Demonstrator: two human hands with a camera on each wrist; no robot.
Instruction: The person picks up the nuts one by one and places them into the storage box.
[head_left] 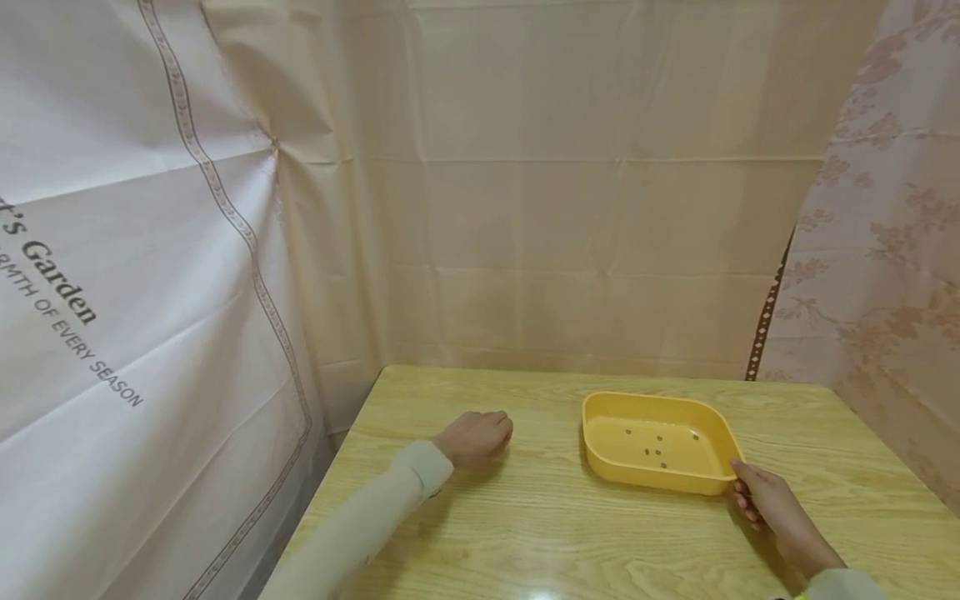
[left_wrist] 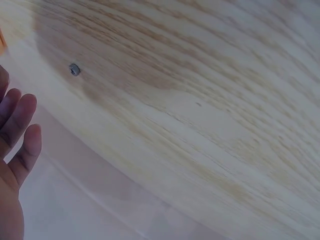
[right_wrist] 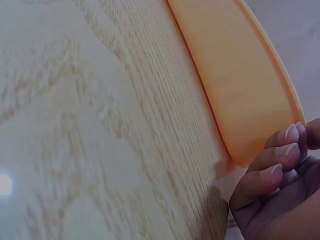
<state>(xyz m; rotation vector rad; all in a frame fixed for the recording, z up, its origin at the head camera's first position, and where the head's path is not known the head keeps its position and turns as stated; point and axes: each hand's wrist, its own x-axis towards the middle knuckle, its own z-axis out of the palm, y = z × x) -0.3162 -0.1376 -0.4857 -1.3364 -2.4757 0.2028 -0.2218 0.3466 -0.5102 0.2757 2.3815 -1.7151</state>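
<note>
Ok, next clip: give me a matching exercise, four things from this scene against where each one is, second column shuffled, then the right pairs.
Things:
1. yellow tray
2. left hand
3. right hand
4. small dark bits

Places:
A. resting on the bare wooden table, apart from the tray
B. at the tray's near right corner
C. lying on the tray's floor
D. on the table, right of its middle

Pairs: 1-D, 2-A, 3-B, 4-C
</note>
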